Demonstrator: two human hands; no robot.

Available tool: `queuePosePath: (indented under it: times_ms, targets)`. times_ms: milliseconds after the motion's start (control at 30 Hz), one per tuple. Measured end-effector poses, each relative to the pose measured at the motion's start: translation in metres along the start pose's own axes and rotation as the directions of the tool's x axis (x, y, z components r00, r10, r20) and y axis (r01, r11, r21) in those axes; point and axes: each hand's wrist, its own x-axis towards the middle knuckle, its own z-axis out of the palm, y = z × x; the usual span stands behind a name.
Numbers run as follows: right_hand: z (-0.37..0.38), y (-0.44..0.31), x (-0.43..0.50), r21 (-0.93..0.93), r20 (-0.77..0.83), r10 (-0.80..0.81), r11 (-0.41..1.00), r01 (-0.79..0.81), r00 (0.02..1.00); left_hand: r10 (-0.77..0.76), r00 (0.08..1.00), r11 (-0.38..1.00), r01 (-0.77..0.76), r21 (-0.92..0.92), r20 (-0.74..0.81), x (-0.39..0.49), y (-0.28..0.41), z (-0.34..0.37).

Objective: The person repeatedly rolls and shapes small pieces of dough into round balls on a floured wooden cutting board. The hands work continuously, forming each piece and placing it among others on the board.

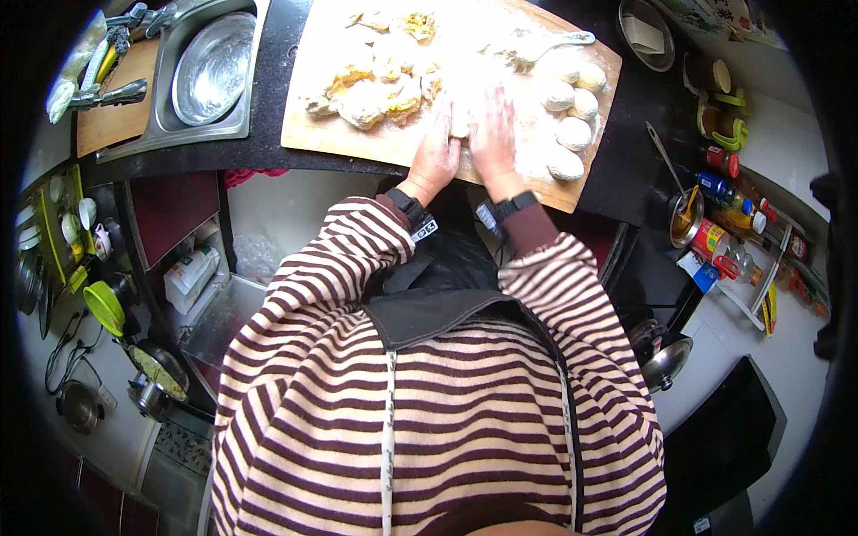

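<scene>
Both hands rest over the floured wooden board (375,144), near its front edge. Between my left hand (437,151) and my right hand (495,137) is a small piece of pale dough (460,127), cupped from both sides. Flour and glare hide its outline and my fingertips. Several round floured dough balls (574,134) sit to the right of my right hand. Left of my left hand lie several irregular floured dough pieces (365,104) with orange-yellow patches. A white spoon (570,39) with a patterned handle lies in flour behind the balls.
A metal basin (213,70) stands in the sink (161,130) at the left. On the right are a metal plate (647,37), a small pot (685,231) with a utensil, and several bottles (717,191). An open drawer or cabinet (228,315) is below the counter at left.
</scene>
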Motion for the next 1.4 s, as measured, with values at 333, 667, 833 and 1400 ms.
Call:
queuePosePath:
  times_ms: [333,667,833,1400]
  targets:
    - [-0.009,-0.003,-0.001,0.714,0.295,0.323,0.550,-0.432,0.899,0.070,0.995,0.996,-0.073,0.059,0.065,0.018,0.007,-0.004]
    - [-0.019,0.011,0.047,0.524,0.028,0.046,0.850,-0.054,0.999,0.010,0.996,0.998,-0.016,0.060,0.090,0.023,0.001,0.002]
    - [-0.039,0.011,0.073,0.464,0.336,-0.010,0.872,-0.157,0.942,0.055,0.997,0.995,-0.060,0.082,0.054,0.021,0.001,0.000]
    - [-0.018,0.012,0.034,-0.212,0.271,-0.261,0.923,0.322,0.927,-0.012,0.967,0.999,-0.001,-0.053,-0.256,0.022,0.017,-0.031]
